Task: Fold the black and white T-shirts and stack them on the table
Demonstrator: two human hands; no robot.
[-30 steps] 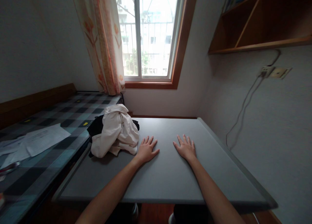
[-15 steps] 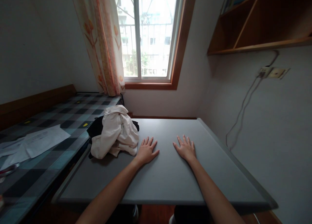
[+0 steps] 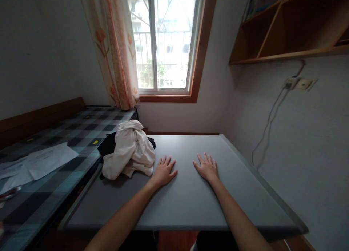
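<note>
My left hand (image 3: 164, 171) lies flat on the grey table (image 3: 185, 203), palm down with its fingers spread. Just left of it is a crumpled heap of cloth: an off-white garment (image 3: 133, 147) on top of a black one (image 3: 107, 144). The fingertips come close to the off-white cloth; whether they touch it I cannot tell. On the right part of the tabletop my right hand (image 3: 207, 167) also rests flat, fingers apart, holding nothing. A stretch of table lies between the two hands.
A bed with a checked cover (image 3: 71, 129) runs along the left, with loose papers (image 3: 46, 160) on it. Ahead is a window (image 3: 169, 43) with a flowered curtain (image 3: 117, 51). A wooden shelf (image 3: 289, 54) hangs at upper right above a socket (image 3: 304, 84) with a dangling cord (image 3: 265, 125).
The view has tilted up very slightly, so the scene sits a little lower. Both hands and the clothes keep their places on the table.
</note>
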